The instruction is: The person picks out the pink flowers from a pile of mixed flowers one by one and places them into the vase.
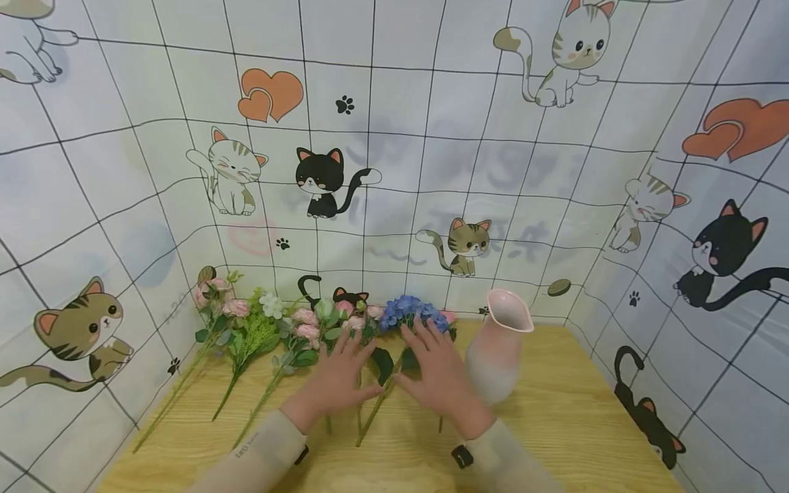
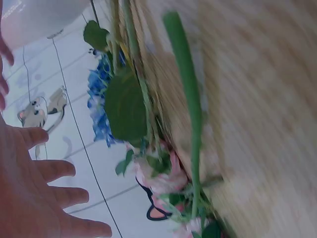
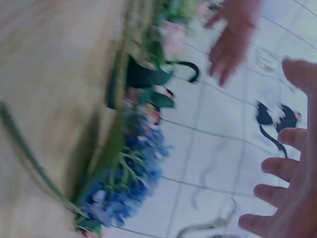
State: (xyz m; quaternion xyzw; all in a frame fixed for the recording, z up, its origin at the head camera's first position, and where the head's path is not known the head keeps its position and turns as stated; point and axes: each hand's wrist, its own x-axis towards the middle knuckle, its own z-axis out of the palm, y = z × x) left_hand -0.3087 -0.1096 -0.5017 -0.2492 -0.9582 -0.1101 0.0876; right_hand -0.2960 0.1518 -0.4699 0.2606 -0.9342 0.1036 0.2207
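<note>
Both hands are spread with fingers extended and hold nothing. My left hand (image 1: 333, 380) is over the middle of the row of flowers, its fingertips overlapping pink blooms (image 1: 307, 327) in the head view. To its right, my right hand (image 1: 440, 376) reaches over a blue hydrangea (image 1: 408, 311) and hides part of its stem. The left wrist view shows the left hand (image 2: 39, 193) palm and fingers raised off the table beside the stems. Likewise, the right hand (image 3: 292, 183) is apart from the hydrangea (image 3: 126, 183) in the right wrist view. A pink-and-white vase (image 1: 496, 352) stands upright just right of the right hand.
Further left on the wooden table (image 1: 555, 424) lie a pink rose stem (image 1: 236, 307) and a leafy green spray (image 1: 261, 329), stems pointing toward the front. Behind and at both sides rises a white gridded cloth (image 1: 394, 164) printed with cats and hearts.
</note>
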